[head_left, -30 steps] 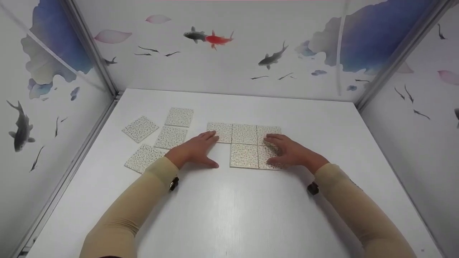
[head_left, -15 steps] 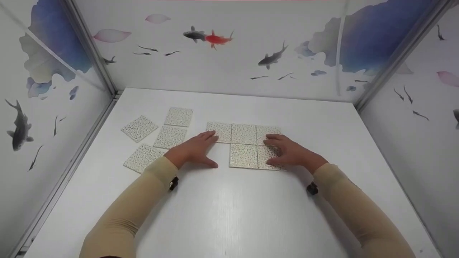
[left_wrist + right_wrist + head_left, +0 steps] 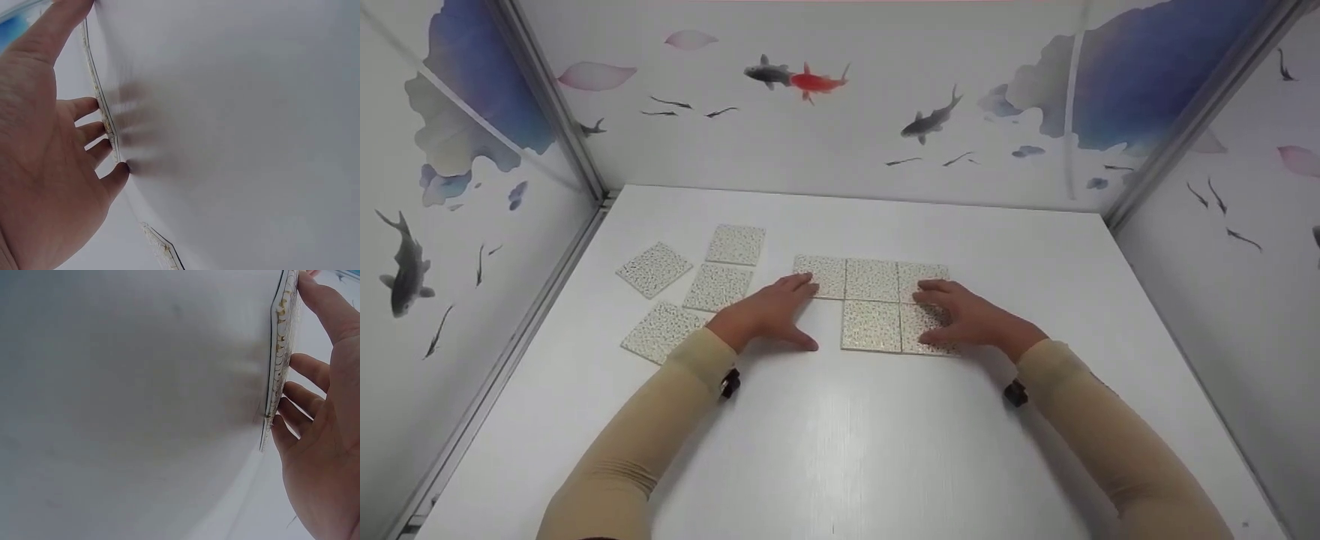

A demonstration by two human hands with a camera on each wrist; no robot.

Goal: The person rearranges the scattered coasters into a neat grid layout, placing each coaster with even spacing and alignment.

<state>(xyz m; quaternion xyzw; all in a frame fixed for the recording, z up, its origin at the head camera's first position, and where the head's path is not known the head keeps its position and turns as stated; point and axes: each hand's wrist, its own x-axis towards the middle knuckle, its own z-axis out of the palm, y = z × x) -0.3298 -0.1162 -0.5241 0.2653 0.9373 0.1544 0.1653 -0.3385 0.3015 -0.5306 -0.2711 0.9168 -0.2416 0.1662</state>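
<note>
Five-piece block of speckled square tiles lies flat mid-table: an upper row of three, with a top left tile, a top middle tile and a top right tile. Under the middle and right ones lie a lower middle tile and a lower right tile. My left hand has its fingertips at the left edge of the top left tile, thumb spread on the table. My right hand rests its fingertips on the two right-hand tiles. Both hands have loosely extended fingers, seen also in the wrist views.
Several loose speckled tiles lie left of my left hand, among them a turned tile and an upper tile. White panels printed with fish, such as the back panel, border the white table on three sides.
</note>
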